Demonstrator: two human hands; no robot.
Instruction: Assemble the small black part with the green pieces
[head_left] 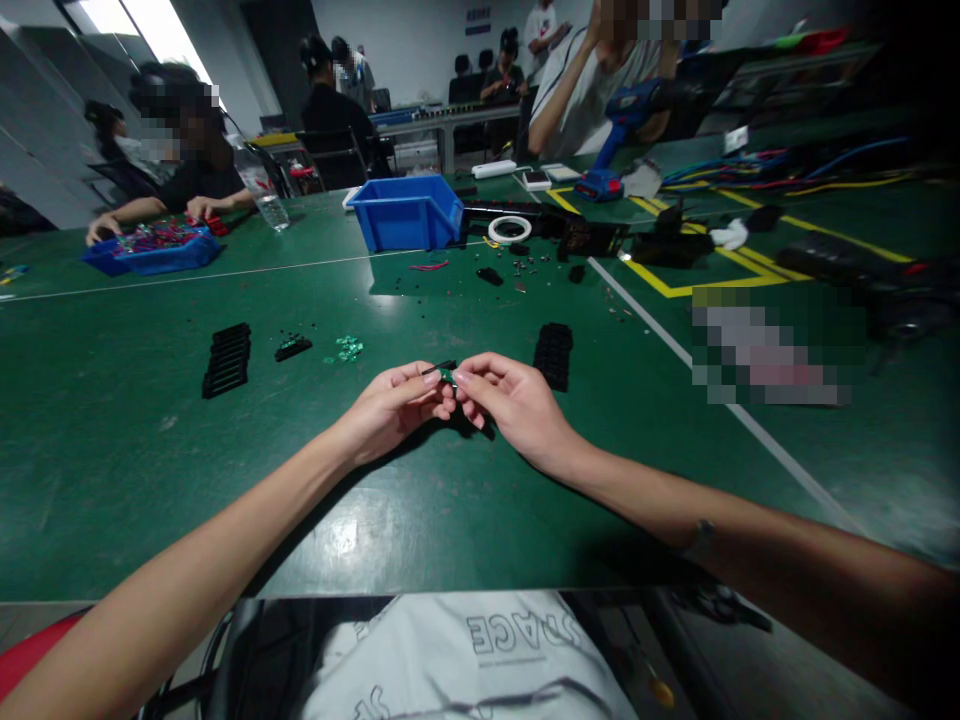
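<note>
Over the green table, my left hand (397,408) pinches a small black part (441,367) between thumb and fingers. Against it sits a tiny green circuit board (448,376), gripped by the thumb and fingers of my right hand (517,405). The fingertips of both hands almost meet and cover much of these two pieces. To the left lie a small pile of green boards (346,349), a black strip with little bits on it (292,347) and a row of black plastic parts (226,360). Another block of black parts (553,356) lies just beyond my right hand.
A blue bin (409,214) stands farther back, beside a white tape roll (509,230) and scattered small screws. A blue cordless drill (615,135) stands at the back right. Across the table at left, a person handles a blue tray (161,250) of wires near a plastic bottle (262,190).
</note>
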